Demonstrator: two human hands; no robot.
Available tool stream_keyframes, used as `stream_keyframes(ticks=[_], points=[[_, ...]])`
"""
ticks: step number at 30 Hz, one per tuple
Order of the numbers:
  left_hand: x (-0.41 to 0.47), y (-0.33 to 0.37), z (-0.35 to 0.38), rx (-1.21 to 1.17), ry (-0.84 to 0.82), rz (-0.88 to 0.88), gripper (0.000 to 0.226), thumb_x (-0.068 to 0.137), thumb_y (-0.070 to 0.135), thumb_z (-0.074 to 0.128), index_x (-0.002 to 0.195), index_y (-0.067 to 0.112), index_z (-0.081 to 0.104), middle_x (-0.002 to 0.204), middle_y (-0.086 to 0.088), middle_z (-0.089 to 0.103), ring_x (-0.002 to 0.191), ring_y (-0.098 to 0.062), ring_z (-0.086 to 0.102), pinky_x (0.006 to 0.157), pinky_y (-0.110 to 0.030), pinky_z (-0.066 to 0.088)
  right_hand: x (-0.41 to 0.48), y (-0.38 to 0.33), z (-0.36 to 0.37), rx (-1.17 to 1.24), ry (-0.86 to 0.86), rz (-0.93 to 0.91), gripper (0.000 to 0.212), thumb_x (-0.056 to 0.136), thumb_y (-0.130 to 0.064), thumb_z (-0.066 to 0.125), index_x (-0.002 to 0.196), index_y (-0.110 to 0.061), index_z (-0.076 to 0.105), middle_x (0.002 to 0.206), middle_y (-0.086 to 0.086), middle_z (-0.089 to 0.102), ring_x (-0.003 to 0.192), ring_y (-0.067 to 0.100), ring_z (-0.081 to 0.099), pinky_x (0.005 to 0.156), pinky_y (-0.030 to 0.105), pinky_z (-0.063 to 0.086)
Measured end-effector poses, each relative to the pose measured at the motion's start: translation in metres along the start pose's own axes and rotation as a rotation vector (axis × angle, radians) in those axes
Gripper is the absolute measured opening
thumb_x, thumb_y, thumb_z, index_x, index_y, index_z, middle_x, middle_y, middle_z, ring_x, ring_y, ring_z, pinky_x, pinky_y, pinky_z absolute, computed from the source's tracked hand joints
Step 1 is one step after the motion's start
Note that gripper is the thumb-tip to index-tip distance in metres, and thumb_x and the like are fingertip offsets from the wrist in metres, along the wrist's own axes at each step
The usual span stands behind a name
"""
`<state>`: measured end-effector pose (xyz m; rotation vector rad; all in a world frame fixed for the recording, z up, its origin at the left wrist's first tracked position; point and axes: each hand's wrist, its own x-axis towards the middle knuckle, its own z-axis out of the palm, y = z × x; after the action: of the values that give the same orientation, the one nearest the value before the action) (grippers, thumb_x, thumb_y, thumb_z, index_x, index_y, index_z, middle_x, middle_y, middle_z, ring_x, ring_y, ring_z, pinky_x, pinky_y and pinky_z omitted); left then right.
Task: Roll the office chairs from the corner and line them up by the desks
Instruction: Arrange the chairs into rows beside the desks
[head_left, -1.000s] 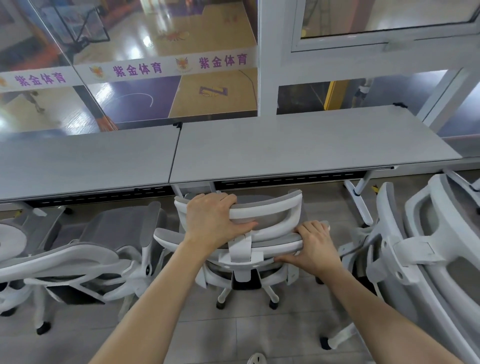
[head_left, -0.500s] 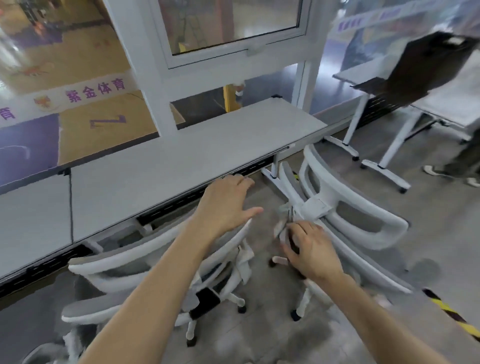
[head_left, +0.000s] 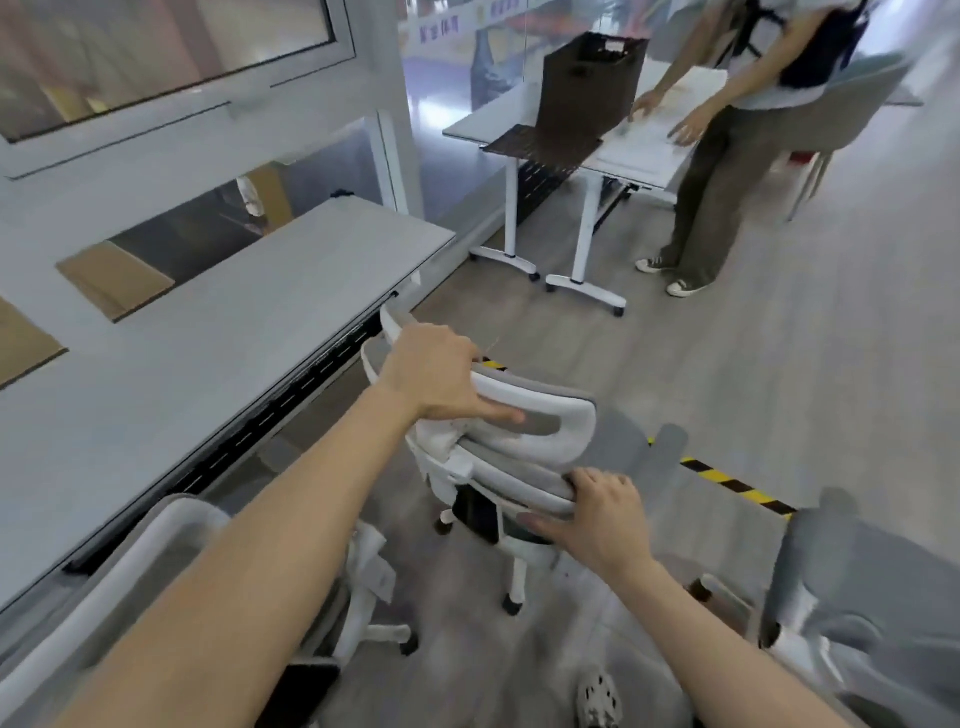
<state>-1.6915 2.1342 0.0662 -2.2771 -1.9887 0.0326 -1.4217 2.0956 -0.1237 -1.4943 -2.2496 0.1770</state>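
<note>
Left hand (head_left: 436, 376) closed over the top edge of the headrest (head_left: 540, 410) of a white-framed, grey-mesh office chair (head_left: 498, 467), thumb lying along the headrest's rear face. Right hand (head_left: 597, 514) wrapped around the right end of the chair's upper back rail, fingers (head_left: 597, 480) curled over the rim. The chair stands on castors on the grey wood-look floor (head_left: 779, 364), backrest tilted toward the camera, just beside the near corner of a long grey desk (head_left: 234, 322) that runs along the glazed wall (head_left: 156, 130). A second chair of the same type (head_left: 171, 551) sits lower left, partly hidden by the left forearm; a third (head_left: 857, 597), blurred, at lower right. Yellow-and-black floor tape (head_left: 737, 486) runs behind the held chair. Beyond, a standing person (head_left: 727, 156) leans over a white table (head_left: 649, 130) bearing a dark brown box (head_left: 592, 88).
</note>
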Motion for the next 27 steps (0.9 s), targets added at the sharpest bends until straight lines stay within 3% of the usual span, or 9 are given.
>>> stream_keyframes(ticks=[2, 3, 7, 11, 14, 18, 21, 24, 27], points=[[-0.007, 0.001, 0.006, 0.005, 0.059, 0.003, 0.078, 0.056, 0.116, 0.048, 0.053, 0.038, 0.039, 0.05, 0.011, 0.045, 0.053, -0.005, 0.042, 0.052, -0.029, 0.026, 0.004, -0.001, 0.001, 0.002, 0.01, -0.01, 0.07, 0.068, -0.095, 0.067, 0.073, -0.025, 0.069, 0.067, -0.009, 0.067, 0.064, 0.02, 0.069, 0.059, 0.035, 0.052], [-0.008, 0.002, 0.009, 0.031, 0.068, -0.017, 0.083, 0.057, 0.118, 0.042, 0.053, 0.035, 0.045, 0.05, 0.011, 0.045, 0.053, -0.007, 0.044, 0.051, -0.029, 0.027, 0.006, 0.002, 0.002, 0.007, 0.014, -0.027, 0.069, 0.071, -0.095, 0.067, 0.075, -0.026, 0.074, 0.069, -0.009, 0.07, 0.065, 0.019, 0.071, 0.057, 0.034, 0.053], [-0.004, 0.02, 0.018, 0.071, 0.065, -0.147, 0.109, 0.052, 0.122, 0.014, 0.064, 0.026, 0.064, 0.054, 0.01, 0.056, 0.059, -0.012, 0.059, 0.055, -0.032, 0.048, 0.027, 0.041, 0.001, 0.051, 0.028, -0.126, 0.067, 0.074, -0.091, 0.069, 0.086, -0.027, 0.084, 0.081, -0.01, 0.079, 0.074, 0.017, 0.077, 0.06, 0.034, 0.059], [0.016, 0.072, 0.017, 0.048, 0.074, -0.275, 0.101, 0.056, 0.121, 0.023, 0.061, 0.026, 0.059, 0.052, 0.01, 0.052, 0.055, -0.014, 0.057, 0.059, -0.037, 0.053, 0.069, 0.105, -0.017, 0.064, -0.068, -0.258, 0.07, 0.072, -0.096, 0.07, 0.091, -0.03, 0.085, 0.085, -0.013, 0.079, 0.076, 0.014, 0.076, 0.062, 0.032, 0.058], [0.041, 0.096, 0.019, 0.02, 0.109, -0.32, 0.091, 0.068, 0.114, 0.031, 0.066, 0.028, 0.061, 0.053, 0.01, 0.055, 0.057, -0.011, 0.058, 0.057, -0.033, 0.051, 0.121, 0.154, -0.026, 0.006, -0.191, -0.344, 0.077, 0.074, -0.101, 0.06, 0.103, -0.034, 0.083, 0.093, -0.015, 0.076, 0.086, 0.015, 0.073, 0.076, 0.033, 0.051], [0.069, 0.078, 0.015, -0.063, 0.098, -0.302, 0.068, 0.075, 0.104, 0.047, 0.111, 0.053, 0.076, 0.072, 0.02, 0.069, 0.076, -0.002, 0.066, 0.071, -0.03, 0.055, 0.183, 0.191, -0.021, -0.067, -0.206, -0.46, 0.08, 0.08, -0.099, 0.052, 0.109, -0.027, 0.071, 0.101, -0.01, 0.069, 0.101, 0.022, 0.065, 0.092, 0.037, 0.044], [0.082, 0.062, 0.016, -0.04, 0.033, -0.381, 0.074, 0.068, 0.109, 0.047, 0.114, 0.057, 0.074, 0.077, 0.024, 0.071, 0.078, 0.001, 0.065, 0.073, -0.028, 0.055, 0.212, 0.192, -0.014, -0.093, -0.199, -0.428, 0.092, 0.069, -0.102, 0.054, 0.108, -0.02, 0.072, 0.106, -0.004, 0.071, 0.108, 0.026, 0.063, 0.106, 0.042, 0.042], [0.098, 0.057, 0.019, 0.031, 0.018, -0.465, 0.086, 0.061, 0.116, 0.041, 0.109, 0.053, 0.076, 0.073, 0.021, 0.069, 0.076, -0.003, 0.067, 0.072, -0.031, 0.057, 0.245, 0.185, -0.009, -0.058, -0.239, -0.362, 0.107, 0.049, -0.115, 0.049, 0.098, -0.023, 0.074, 0.103, -0.006, 0.07, 0.107, 0.025, 0.06, 0.109, 0.041, 0.038], [0.116, 0.051, 0.02, 0.038, -0.004, -0.527, 0.09, 0.056, 0.118, 0.04, 0.108, 0.054, 0.077, 0.07, 0.021, 0.068, 0.076, -0.005, 0.068, 0.074, -0.032, 0.058, 0.277, 0.187, 0.0, -0.009, -0.245, -0.394, 0.112, 0.045, -0.117, 0.046, 0.099, -0.023, 0.075, 0.103, -0.007, 0.068, 0.107, 0.024, 0.058, 0.107, 0.04, 0.037]])
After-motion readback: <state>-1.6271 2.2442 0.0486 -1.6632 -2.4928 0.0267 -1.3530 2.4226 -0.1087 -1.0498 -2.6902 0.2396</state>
